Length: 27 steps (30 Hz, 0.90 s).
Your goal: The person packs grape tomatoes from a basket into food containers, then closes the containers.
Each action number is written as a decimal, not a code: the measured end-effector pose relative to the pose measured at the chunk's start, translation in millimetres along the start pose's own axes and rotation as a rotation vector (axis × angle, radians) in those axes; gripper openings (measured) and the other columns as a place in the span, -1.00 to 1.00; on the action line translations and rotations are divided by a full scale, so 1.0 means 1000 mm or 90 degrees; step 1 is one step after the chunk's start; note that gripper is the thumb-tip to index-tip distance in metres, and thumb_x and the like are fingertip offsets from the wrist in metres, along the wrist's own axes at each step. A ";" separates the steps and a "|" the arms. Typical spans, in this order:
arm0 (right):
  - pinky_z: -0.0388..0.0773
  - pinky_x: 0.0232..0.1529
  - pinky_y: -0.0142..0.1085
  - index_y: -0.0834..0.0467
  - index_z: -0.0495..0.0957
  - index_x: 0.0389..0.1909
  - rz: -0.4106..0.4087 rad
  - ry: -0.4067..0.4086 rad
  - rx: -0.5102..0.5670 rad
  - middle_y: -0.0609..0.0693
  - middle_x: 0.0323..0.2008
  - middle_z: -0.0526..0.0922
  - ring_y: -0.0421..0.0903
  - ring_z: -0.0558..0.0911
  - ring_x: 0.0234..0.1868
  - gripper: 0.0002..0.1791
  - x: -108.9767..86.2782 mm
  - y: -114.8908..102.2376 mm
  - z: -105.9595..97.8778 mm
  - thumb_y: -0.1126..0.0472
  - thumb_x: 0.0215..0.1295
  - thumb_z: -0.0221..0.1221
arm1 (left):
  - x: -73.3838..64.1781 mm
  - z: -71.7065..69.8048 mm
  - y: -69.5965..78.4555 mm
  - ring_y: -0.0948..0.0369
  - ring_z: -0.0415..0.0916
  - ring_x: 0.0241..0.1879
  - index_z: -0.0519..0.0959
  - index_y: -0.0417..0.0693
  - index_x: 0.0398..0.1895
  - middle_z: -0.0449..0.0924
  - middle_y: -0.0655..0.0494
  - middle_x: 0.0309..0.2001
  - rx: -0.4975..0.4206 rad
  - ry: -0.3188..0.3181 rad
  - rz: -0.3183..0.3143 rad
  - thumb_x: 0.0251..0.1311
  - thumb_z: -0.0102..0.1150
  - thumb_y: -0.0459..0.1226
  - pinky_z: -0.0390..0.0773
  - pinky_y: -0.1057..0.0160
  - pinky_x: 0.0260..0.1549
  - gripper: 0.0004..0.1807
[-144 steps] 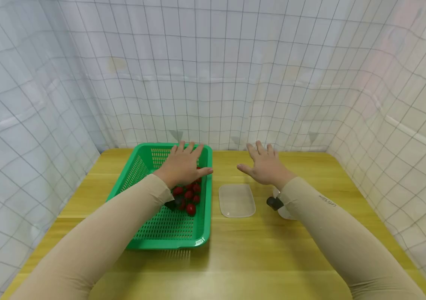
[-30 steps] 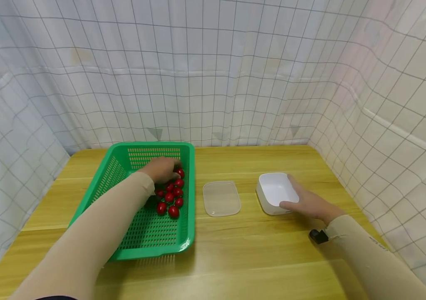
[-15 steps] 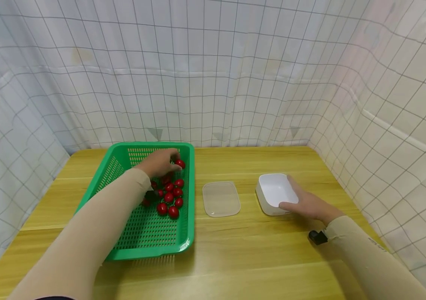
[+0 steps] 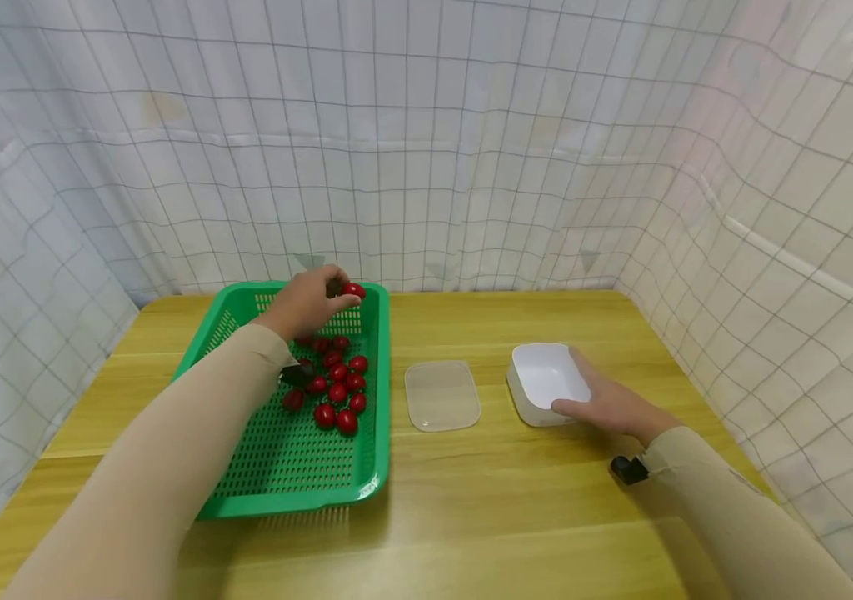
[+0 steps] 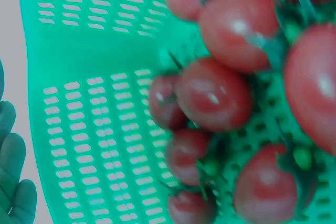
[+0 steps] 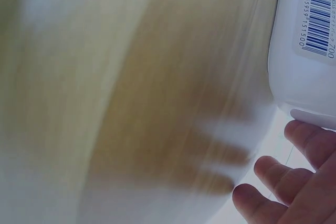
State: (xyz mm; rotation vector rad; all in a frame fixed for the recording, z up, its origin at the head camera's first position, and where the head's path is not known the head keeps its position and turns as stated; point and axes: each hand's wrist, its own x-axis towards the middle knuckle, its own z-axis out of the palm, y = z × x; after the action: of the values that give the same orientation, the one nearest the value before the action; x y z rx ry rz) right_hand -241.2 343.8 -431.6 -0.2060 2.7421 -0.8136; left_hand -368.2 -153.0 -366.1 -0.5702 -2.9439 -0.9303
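My left hand (image 4: 303, 302) pinches a cherry tomato (image 4: 353, 289) above the far right part of the green basket (image 4: 381, 400). Below it several more cherry tomatoes (image 4: 346, 422) lie on the basket's slotted floor; in the left wrist view these show green stems, beside the fingers (image 5: 12, 153) at the left edge. On the right, my right hand (image 4: 610, 402) grips a white square container (image 4: 549, 375) by its right side, thumb at the near rim. A barcode label (image 6: 317, 24) shows on the container's wall in the right wrist view.
A translucent lid (image 4: 442, 397) lies flat on the wooden table (image 4: 441, 517) between basket and container. White gridded curtains (image 4: 426, 150) hang behind the table and along both sides.
My left hand has risen from among the tomatoes toward the basket's far rim, carrying one. My right hand has come to the container since the oldest frame and now stays on it.
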 end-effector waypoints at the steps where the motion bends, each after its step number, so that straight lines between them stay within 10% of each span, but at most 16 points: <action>1: 0.20 0.50 0.33 0.11 -0.43 0.72 -0.002 0.000 0.001 0.38 0.68 -0.13 0.35 0.23 0.56 0.36 0.001 -0.001 0.001 -0.45 0.33 0.24 | 0.000 -0.001 0.002 0.02 0.55 -0.11 0.53 -0.05 0.09 0.65 -0.04 -0.08 -0.005 0.012 -0.001 0.50 0.22 0.04 0.55 -0.01 -0.01 -0.61; 11: 0.24 0.49 0.32 0.10 -0.46 0.71 0.019 -0.007 -0.020 0.42 0.66 -0.07 0.38 0.27 0.55 0.38 0.006 -0.006 0.003 -0.49 0.31 0.22 | 0.010 0.008 0.056 0.06 0.47 -0.20 0.57 -0.02 0.09 0.65 0.03 -0.12 -0.034 0.032 0.062 0.47 0.25 0.05 0.47 0.09 -0.17 -0.61; 27: 0.20 0.52 0.30 0.15 -0.49 0.70 0.024 -0.011 -0.010 0.41 0.67 -0.12 0.36 0.26 0.55 0.40 0.006 -0.009 0.000 -0.49 0.31 0.22 | 0.032 0.058 0.169 0.18 0.63 -0.12 0.64 -0.02 0.13 0.76 0.13 -0.03 0.063 -0.091 0.186 0.43 0.30 0.04 0.63 0.20 -0.02 -0.59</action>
State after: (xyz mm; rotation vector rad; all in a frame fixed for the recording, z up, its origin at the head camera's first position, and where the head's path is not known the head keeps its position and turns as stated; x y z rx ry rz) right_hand -246.3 335.0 -428.3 -0.1634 2.7283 -0.7779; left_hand -334.6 18.2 -316.3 -1.0658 -2.8921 -0.7376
